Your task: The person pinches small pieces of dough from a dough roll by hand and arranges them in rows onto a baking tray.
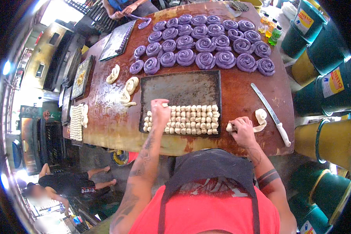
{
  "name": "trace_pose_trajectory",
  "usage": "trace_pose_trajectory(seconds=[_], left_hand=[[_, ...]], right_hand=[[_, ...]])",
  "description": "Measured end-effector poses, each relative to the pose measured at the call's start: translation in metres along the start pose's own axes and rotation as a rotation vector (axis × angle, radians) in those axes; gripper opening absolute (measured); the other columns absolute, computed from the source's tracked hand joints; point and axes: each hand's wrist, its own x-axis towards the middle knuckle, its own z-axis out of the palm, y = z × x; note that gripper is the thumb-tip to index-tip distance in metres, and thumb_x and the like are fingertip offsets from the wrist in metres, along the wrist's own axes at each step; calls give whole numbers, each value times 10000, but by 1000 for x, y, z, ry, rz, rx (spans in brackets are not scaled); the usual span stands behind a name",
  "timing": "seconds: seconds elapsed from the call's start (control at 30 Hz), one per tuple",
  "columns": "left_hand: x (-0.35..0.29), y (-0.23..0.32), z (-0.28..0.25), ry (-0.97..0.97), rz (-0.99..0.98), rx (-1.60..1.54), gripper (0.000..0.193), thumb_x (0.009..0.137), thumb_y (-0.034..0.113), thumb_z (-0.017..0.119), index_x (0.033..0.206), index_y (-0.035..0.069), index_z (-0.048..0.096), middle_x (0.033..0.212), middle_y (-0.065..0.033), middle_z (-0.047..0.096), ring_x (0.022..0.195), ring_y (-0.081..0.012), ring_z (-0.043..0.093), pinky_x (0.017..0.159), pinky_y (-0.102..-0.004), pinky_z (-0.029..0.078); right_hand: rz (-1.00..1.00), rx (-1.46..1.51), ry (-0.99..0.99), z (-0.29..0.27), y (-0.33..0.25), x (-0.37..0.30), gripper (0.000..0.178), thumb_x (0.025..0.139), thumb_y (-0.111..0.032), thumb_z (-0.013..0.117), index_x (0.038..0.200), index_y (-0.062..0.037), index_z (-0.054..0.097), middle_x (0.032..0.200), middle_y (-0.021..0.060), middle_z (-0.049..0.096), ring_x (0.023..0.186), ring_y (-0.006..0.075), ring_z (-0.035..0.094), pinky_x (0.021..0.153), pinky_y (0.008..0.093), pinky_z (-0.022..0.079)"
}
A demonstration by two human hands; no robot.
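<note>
My left hand (160, 113) is closed over a dark baking tray (179, 89), with a small pale dough piece (165, 105) at its fingertips. Rows of cut dough pieces (192, 120) fill the near part of that tray, while its far part shows bare metal. To the right of the tray, my right hand (242, 130) grips the end of a pale dough rope (260, 124). The rope trails off rightward into a curl on the wooden table (238, 87). A long bread knife (267, 106) with a white handle lies farther right.
Several purple dough coils (205, 43) cover the table's far side. Twisted pale dough (128, 91) lies left of the tray. Small bottles (275, 35) stand at the far right edge, near green bins (327, 48). Across the table, another person's hands (124, 11) hold a purple dough strip.
</note>
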Motion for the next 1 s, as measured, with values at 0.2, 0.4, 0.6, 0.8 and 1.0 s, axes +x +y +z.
trace_pose_trajectory(seconds=[0.2,0.4,0.6,0.8,1.0], left_hand=[[4,-24,-17,-333,-145,184,250,856,139,683,1088,55,723,1076,-175,700,1113,-389,621,1026,-479,479],[-3,89,17,-162,164,-209,255,877,136,711,1117,69,763,1087,-146,737,1112,-334,656,1021,-454,495],[-33,219,22,-702,505,-601,259,909,204,772,1116,49,751,1089,-148,729,994,-278,699,893,-392,555],[-46,200,45,-769,-52,-659,260,929,185,760,1118,8,732,1082,-132,751,964,-226,718,862,-363,572],[-38,187,53,-1014,-270,-622,317,942,177,758,1178,-29,709,1057,-116,762,933,-192,717,846,-338,583]], right_hand=[[411,1212,-2,-16,10,10,379,907,-58,640,1278,-67,560,981,5,631,884,108,588,761,280,487],[470,846,70,-12,-1,21,212,918,-107,735,1108,-63,653,846,-7,672,714,115,611,565,326,473],[224,502,105,-18,-38,28,200,892,-54,708,1074,-11,637,910,116,703,851,192,656,770,353,534],[213,452,198,-31,-62,24,301,871,-48,773,1139,14,651,997,143,718,932,215,691,829,348,544],[55,198,205,-11,-43,28,258,870,-78,764,1090,19,670,955,165,721,906,191,704,798,336,551]])
